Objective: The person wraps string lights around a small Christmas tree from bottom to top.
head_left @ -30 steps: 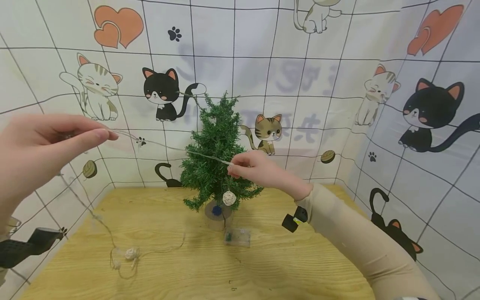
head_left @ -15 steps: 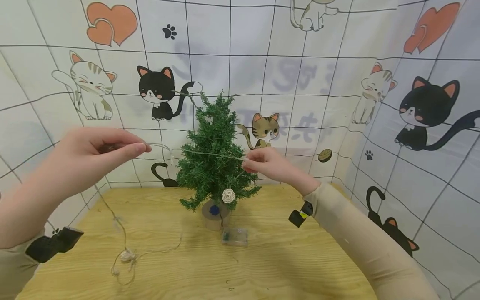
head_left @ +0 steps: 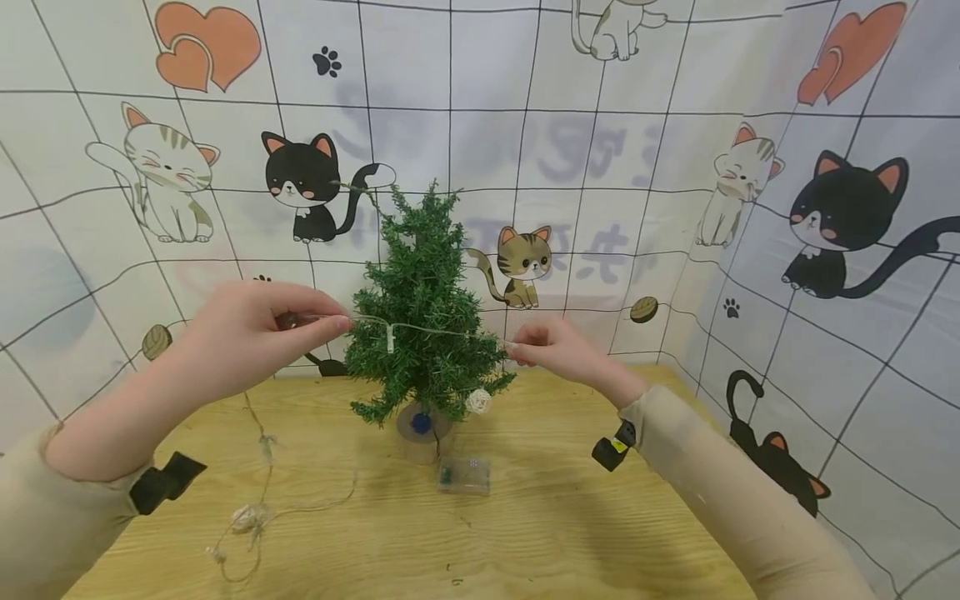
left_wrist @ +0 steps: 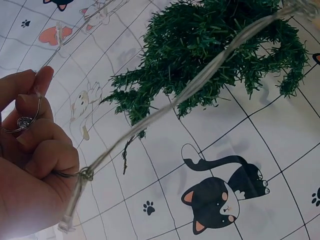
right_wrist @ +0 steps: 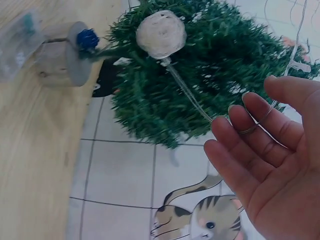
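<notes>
Near the tree [head_left: 420, 275], the left hand [head_left: 262, 335] pinches string [head_left: 431, 330] that could slip off the loosely spread right hand [head_left: 564, 348].

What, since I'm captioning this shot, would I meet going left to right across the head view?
Black left-wrist device, left hand, green tree, right hand, black right-wrist device, large printed black cat. The light string, spanning several, is left out.

A small curtained booth [head_left: 483, 154]; kitten-print grid cloth [head_left: 600, 325] from nine o'clock to three; wood-grain desk [head_left: 570, 508] at six.
</notes>
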`<control>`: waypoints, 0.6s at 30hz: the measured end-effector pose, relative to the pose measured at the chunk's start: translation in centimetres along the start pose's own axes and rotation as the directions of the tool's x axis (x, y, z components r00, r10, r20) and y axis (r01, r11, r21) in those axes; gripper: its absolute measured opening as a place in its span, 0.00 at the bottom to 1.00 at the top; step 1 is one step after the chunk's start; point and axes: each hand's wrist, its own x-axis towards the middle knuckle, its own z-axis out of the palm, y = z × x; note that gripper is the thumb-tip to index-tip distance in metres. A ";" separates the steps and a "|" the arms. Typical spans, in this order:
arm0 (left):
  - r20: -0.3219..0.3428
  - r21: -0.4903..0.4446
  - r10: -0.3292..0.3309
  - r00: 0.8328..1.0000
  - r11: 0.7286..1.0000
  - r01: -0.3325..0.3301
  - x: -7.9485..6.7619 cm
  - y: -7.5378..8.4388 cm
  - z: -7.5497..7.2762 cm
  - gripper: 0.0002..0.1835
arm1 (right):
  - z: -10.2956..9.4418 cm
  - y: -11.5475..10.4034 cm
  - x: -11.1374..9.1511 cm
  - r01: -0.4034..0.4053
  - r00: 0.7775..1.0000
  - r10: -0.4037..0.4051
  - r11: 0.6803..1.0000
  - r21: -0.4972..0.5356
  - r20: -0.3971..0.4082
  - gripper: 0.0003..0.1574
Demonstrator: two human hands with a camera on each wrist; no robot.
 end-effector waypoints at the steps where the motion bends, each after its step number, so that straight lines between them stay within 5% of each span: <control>1: 0.001 0.026 0.016 1.000 1.000 -0.016 0.2 0.0 0.1 0.07 | 0.1 0.2 -0.1 -0.002 1.000 0.002 1.000 0.014 -0.002 0.10; 10: 0.004 0.116 0.061 0.998 0.991 -0.061 2.1 0.0 1.0 0.08 | 1.7 1.6 -0.5 -0.056 0.998 0.056 0.998 0.038 -0.002 0.13; 18: -0.045 0.146 0.067 0.997 0.987 -0.060 4.8 0.9 0.1 0.10 | 2.3 2.3 0.4 -0.088 0.980 0.116 0.982 0.166 -0.162 0.13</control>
